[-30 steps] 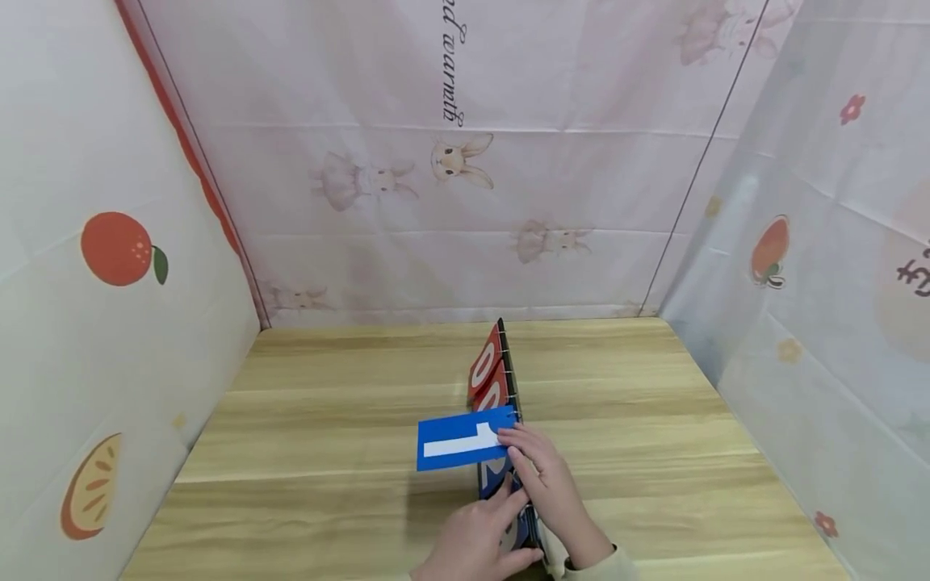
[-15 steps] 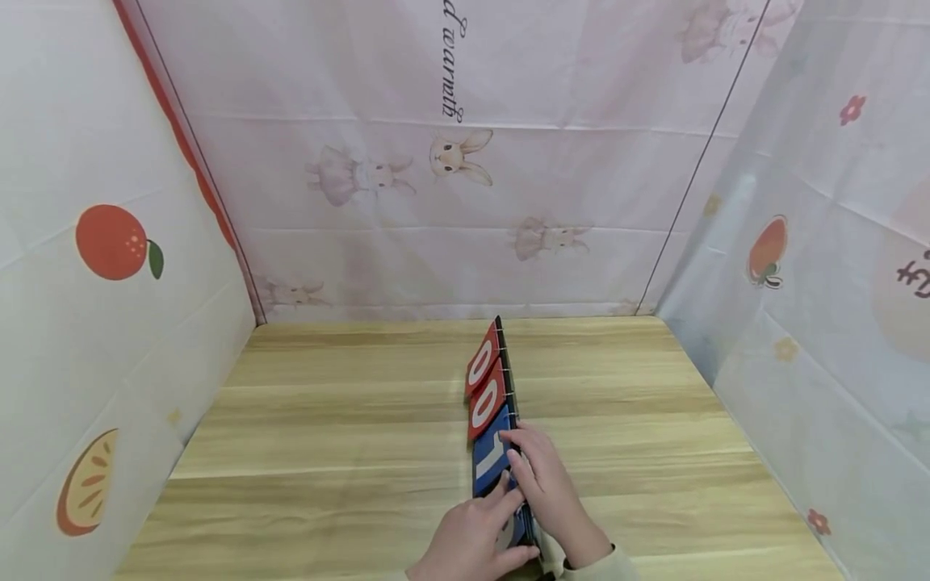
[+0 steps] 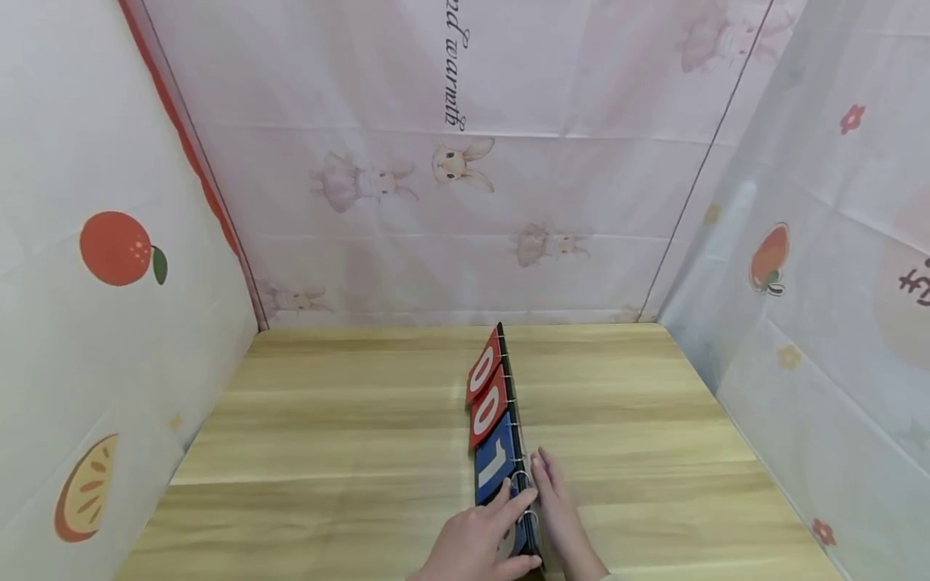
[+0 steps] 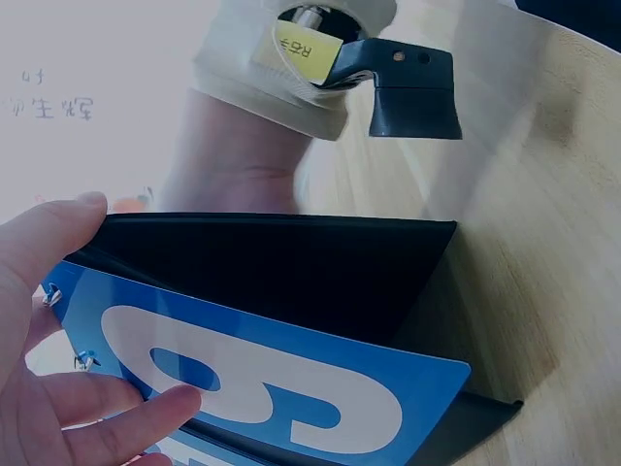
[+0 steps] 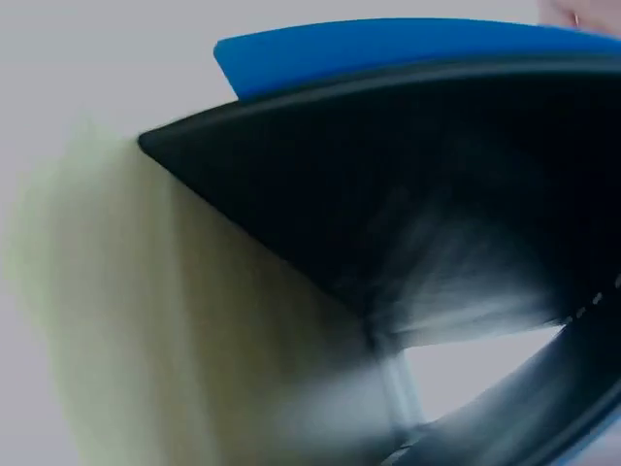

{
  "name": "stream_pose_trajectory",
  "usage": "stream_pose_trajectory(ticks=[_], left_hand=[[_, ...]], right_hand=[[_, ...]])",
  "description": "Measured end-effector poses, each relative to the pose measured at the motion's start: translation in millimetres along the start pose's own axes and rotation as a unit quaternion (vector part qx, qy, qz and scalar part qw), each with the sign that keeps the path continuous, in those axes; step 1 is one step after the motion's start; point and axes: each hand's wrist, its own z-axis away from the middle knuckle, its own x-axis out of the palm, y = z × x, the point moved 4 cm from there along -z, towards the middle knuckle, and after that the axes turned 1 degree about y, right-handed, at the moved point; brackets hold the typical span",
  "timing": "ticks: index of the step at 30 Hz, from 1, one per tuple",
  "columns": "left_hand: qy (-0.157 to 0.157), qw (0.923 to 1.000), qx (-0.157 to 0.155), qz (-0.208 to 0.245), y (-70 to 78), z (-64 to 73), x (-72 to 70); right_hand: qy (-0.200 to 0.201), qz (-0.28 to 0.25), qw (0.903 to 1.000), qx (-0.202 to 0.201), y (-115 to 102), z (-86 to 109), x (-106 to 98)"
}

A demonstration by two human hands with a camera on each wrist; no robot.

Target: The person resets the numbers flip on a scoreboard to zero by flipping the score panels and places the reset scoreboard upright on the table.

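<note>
A tabletop flip scoreboard (image 3: pixel 488 420) stands lengthwise, its black backing (image 5: pixel 388 165) spread like a tent. It shows two red "0" cards and a blue "1" card (image 3: pixel 496 461), hung on metal rings. My left hand (image 3: pixel 468 545) holds the near end, thumb on the black edge and fingers against a blue card with a rounded white digit (image 4: pixel 252 364). That nearest card is mostly covered in the head view. Right of the scoreboard, my right hand (image 3: pixel 563 516) lies along its back with fingers extended; whether it touches is unclear.
The scoreboard rests on a wood-grain table (image 3: pixel 327 420). Printed cloth walls (image 3: pixel 581 177) enclose the back and both sides. A dark wrist-worn device (image 4: pixel 417 92) shows above the scoreboard in the left wrist view.
The raised blue "1" card has swung down flat against the scoreboard. My right hand has let go of the cards and moved right, behind the rings. My left hand stays put.
</note>
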Motion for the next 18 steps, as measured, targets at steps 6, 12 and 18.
stream_pose_trajectory(ticks=[6,12,18], left_hand=[[-0.028,0.9993,-0.023,0.010,0.4,-1.6,2.9],[-0.001,1.0000,-0.006,0.005,0.6,-0.8,4.1],[0.014,0.9999,0.000,-0.007,-0.8,0.9,2.5]], right_hand=[[-0.074,0.003,0.9908,0.113,16,-1.6,-1],[-0.073,0.035,0.9909,0.108,13,-0.9,-2],[-0.053,0.066,0.9929,0.084,9,-2.6,0]])
